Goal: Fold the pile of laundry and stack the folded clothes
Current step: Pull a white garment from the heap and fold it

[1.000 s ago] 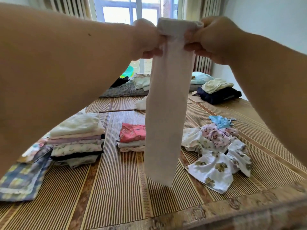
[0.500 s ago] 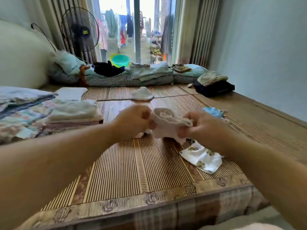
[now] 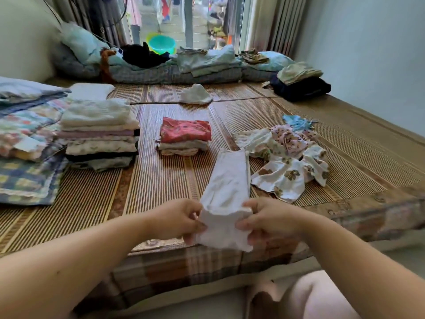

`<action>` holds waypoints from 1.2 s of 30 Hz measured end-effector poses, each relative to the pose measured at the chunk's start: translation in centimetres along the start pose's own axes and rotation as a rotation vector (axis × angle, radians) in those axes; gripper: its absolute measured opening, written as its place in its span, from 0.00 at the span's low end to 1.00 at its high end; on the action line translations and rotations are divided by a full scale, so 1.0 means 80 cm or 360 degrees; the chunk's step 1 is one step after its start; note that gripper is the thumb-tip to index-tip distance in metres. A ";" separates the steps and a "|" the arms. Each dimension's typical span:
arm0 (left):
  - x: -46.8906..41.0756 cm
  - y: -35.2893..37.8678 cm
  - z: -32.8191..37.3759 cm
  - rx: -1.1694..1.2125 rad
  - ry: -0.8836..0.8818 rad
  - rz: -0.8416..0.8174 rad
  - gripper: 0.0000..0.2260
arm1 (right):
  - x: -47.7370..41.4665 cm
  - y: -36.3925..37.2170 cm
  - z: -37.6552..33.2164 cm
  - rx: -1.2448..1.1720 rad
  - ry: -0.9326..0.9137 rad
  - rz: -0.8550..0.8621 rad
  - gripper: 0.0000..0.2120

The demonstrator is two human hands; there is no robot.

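Probably past halfway: tall stack (image 3: 99,134), short stack (image 3: 185,137) folded; loose pile (image 3: 289,162) centre-right unfolded; left hand (image 3: 181,219), right hand (image 3: 269,221) pinching white garment (image 3: 227,189).

Home bedroom: wide bed (image 3: 207,263) under a bamboo mat (image 3: 156,192), quilts (image 3: 142,74) and pillows (image 3: 80,42) along its far edge, folded clothes (image 3: 99,134), curtains (image 3: 273,21) beside a glass door (image 3: 174,26), washing (image 3: 165,5) hung outside.

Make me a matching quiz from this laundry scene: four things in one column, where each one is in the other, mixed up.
1 white cloth
2 red garment
3 flowered top
4 basin

A tops the small stack
B farthest back
C gripped by left hand and right hand
D crumpled on the mat, right side

Pairs: 1-C, 2-A, 3-D, 4-B
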State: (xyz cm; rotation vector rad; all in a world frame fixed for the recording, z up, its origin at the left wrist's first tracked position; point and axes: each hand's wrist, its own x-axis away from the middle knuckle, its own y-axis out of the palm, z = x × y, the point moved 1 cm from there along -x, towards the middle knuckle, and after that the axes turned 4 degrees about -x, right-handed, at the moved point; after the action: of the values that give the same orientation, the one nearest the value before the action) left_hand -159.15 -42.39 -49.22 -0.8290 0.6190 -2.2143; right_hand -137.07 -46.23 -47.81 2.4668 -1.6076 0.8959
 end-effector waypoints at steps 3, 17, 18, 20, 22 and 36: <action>-0.036 -0.019 0.007 0.0219 0.0001 0.0396 0.11 | -0.030 -0.026 -0.013 -0.0240 -0.0147 0.0487 0.09; -0.100 0.024 -0.049 -0.1214 0.0119 0.0158 0.33 | -0.095 -0.009 0.068 0.1572 -0.0346 0.0307 0.34; -0.102 0.020 -0.047 -0.1252 0.0145 0.0194 0.32 | -0.095 -0.014 0.066 0.1577 -0.0380 0.0280 0.29; -0.101 0.011 -0.044 -0.1306 0.0242 0.0286 0.26 | -0.092 -0.024 0.065 0.1519 -0.0448 0.0278 0.17; -0.098 0.004 -0.044 -0.1300 0.0382 0.0417 0.18 | -0.089 -0.033 0.065 0.1249 -0.0417 0.0422 0.12; -0.076 -0.020 -0.014 0.0573 0.0185 0.0726 0.11 | -0.074 -0.051 -0.004 -0.0192 -0.0315 0.0219 0.04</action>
State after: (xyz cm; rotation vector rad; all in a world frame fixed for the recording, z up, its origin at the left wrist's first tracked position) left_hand -157.19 -36.65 -51.28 -0.3348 0.3950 -1.8801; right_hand -135.37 -39.42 -49.49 2.4522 -1.8533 0.5630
